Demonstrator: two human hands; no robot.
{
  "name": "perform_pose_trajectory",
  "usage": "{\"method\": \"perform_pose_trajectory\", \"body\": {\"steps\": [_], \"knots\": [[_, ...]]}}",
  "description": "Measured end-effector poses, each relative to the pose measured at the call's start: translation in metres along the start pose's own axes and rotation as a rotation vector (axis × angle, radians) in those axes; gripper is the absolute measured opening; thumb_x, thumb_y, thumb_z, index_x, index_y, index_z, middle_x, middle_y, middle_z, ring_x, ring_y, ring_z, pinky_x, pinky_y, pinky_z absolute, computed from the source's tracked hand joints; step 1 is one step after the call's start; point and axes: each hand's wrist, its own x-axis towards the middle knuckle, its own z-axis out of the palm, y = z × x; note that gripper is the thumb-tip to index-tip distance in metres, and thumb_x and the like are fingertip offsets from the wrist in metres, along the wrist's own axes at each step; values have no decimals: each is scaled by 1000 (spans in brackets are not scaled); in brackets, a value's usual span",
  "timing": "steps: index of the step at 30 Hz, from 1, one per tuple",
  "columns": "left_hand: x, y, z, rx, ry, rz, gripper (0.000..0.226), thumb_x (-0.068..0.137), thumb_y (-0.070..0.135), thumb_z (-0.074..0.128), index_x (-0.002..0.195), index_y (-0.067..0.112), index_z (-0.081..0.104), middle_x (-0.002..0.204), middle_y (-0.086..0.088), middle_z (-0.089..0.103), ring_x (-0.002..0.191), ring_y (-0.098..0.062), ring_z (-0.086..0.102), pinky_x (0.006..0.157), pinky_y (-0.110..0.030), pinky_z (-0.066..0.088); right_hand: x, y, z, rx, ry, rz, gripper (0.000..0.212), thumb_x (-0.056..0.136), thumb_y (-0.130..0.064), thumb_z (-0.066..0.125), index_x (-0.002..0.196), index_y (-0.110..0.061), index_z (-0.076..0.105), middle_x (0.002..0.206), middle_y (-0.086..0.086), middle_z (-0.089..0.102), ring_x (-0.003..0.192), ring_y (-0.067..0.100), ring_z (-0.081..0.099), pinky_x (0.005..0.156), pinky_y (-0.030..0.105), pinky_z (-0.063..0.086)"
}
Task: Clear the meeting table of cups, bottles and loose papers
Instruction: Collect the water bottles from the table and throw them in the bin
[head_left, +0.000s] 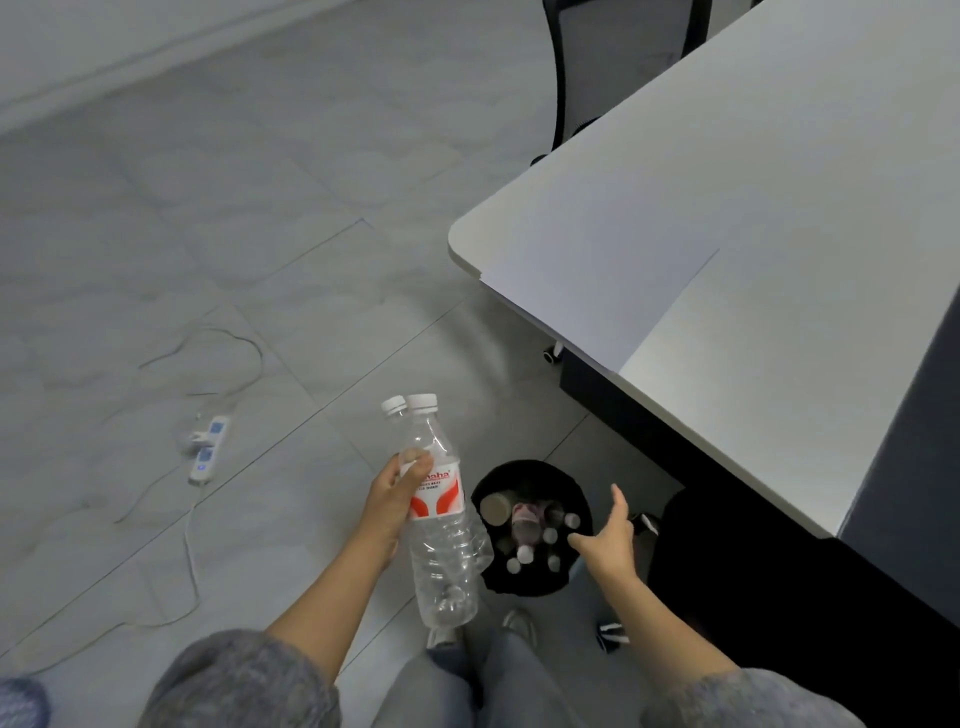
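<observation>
**Two bottles held beside the bin at the counter's corner**

I am gripping two clear bottles (441, 561) in my left hand (392, 499), with the fingers and thumb curling round their upper bodies just below the necks. Both are standing nearly upright and pressed side by side, white caps up. The nearer one is carrying a red-and-white label. The farther one is showing mostly as a cap and shoulder behind it. I cannot tell whether any water is left in them. Their lower ends are overlapping the left edge of the bin (519, 584) in this view.

My right hand (608, 540) is holding nothing. Its fingers are lying straight and spread, thumb raised, and it is hovering over the bin's right rim.

The bin is black and round, sitting on the floor (208, 208) between my hands and near the counter (805, 208). Inside it, several capped bottles are standing caps up, and a tan cup (496, 508) is resting at the left.

One white paper (597, 270) is lying flat at the counter's rounded corner, reaching its near edge. A black chair (618, 67) is standing at the counter's far side. A white power strip (208, 449) is lying on the floor to the left, with its cable trailing across the tiles.
</observation>
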Motion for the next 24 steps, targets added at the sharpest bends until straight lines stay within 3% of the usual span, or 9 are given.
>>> {"method": "perform_pose_trajectory", "body": {"steps": [2, 5, 9, 12, 15, 17, 20, 22, 24], "knots": [[1, 3, 5, 9, -33, -7, 33, 69, 38, 64, 96, 21, 57, 88, -8, 65, 77, -22, 63, 66, -30, 51, 0, -7, -1, 5, -16, 0, 83, 83, 4, 61, 147, -23, 16, 147, 14, 22, 127, 32, 39, 59, 20, 46], [1, 10, 12, 15, -118, -15, 48, 55, 46, 69, 95, 21, 58, 86, -7, 66, 72, -18, 66, 60, -25, 54, 0, -19, 3, 4, -120, -47, 69, 81, -2, 63, 140, -17, 31, 140, 15, 35, 123, 28, 44, 86, 28, 45], [2, 21, 21, -2, -294, -46, 93, 19, 64, 82, 96, 17, 60, 76, -2, 73, 67, -14, 70, 59, -25, 56, -10, -53, 10, 75, -359, -90, 45, 89, -15, 59, 131, -8, 47, 113, 6, 58, 93, 14, 57, 75, 24, 45], [1, 29, 27, -2, -442, -94, 101, 18, 66, 83, 101, 14, 59, 84, -6, 74, 75, -19, 71, 64, -28, 58, -15, -73, 15, 193, -531, -72, 43, 90, -24, 59, 130, -13, 48, 116, 7, 62, 98, 20, 61, 85, 35, 50], [1, 31, 30, 24, -515, -157, 105, 20, 66, 84, 107, 12, 61, 98, -16, 70, 92, -29, 66, 83, -40, 56, -17, -75, 18, 223, -644, -68, 42, 85, -22, 64, 124, -18, 49, 113, 8, 66, 101, 24, 66, 90, 40, 52], [2, 29, 29, 0, -525, -211, 102, 20, 62, 86, 105, 10, 63, 100, -18, 69, 94, -33, 64, 87, -44, 52, -13, -69, 21, 224, -646, -55, 45, 82, -21, 68, 123, -18, 49, 111, 7, 67, 100, 25, 67, 91, 41, 52], [7, 22, 26, -37, -477, -248, 95, 19, 55, 90, 98, 11, 65, 92, -15, 71, 84, -27, 67, 79, -39, 56, -1, -53, 23, 237, -541, 23, 41, 84, -21, 65, 122, -15, 51, 111, 8, 66, 101, 26, 65, 89, 45, 53], [11, 15, 24, -43, -374, -255, 93, 19, 54, 90, 97, 11, 63, 81, -10, 72, 72, -20, 69, 67, -31, 59, 11, -33, 23, 212, -427, 133, 47, 81, -26, 67, 122, -13, 49, 111, 11, 65, 93, 27, 66, 73, 40, 56], [24, -2, 19, -38, -238, -267, 82, 45, 48, 87, 109, 5, 59, 74, -8, 71, 61, -16, 69, 56, -26, 57, 26, -9, 23, 206, -320, 221, 46, 79, -25, 69, 117, -8, 49, 103, 14, 64, 68, 20, 67, 53, 28, 51]]}}
